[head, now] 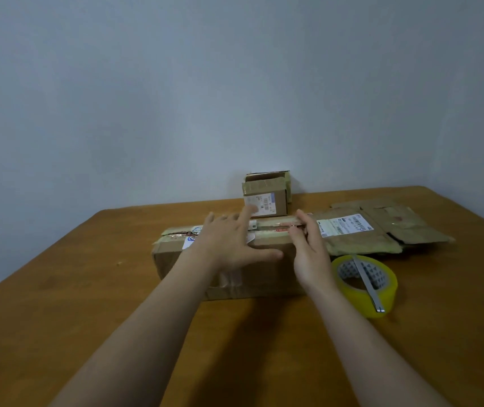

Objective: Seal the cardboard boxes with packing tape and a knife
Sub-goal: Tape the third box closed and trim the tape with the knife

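1. Centre frame: the long brown cardboard box (176,259) lies flat on the brown wooden table (73,304). Its top flaps are folded down, with old labels and tape scraps along the seam.
2. The left hand (229,245) is spread wide with straight fingers, pressing on the box top just left of middle.
3. The right hand (311,254) stands edge-on at the seam beside it, fingers reaching over the top. Whether it pinches a flap edge or only presses, I can't tell.
4. Right of the box, near the right wrist, sits the yellow roll of packing tape (355,302). The slim grey metal knife (367,284) lies across its top, and neither is touched.
5. Handling call: the box looks light and its walls stiff, but the worn flaps may spring up. Flat pressure either side of the seam seems the hold to take.
6. The roll should be light and rigid, so grip it by the outer rim. Lift the knife off first by its near end, taking care for any exposed blade.
7. Behind, mid-frame, a small cardboard box (265,198) has loose flaps. To the right lies flattened cardboard (387,230).
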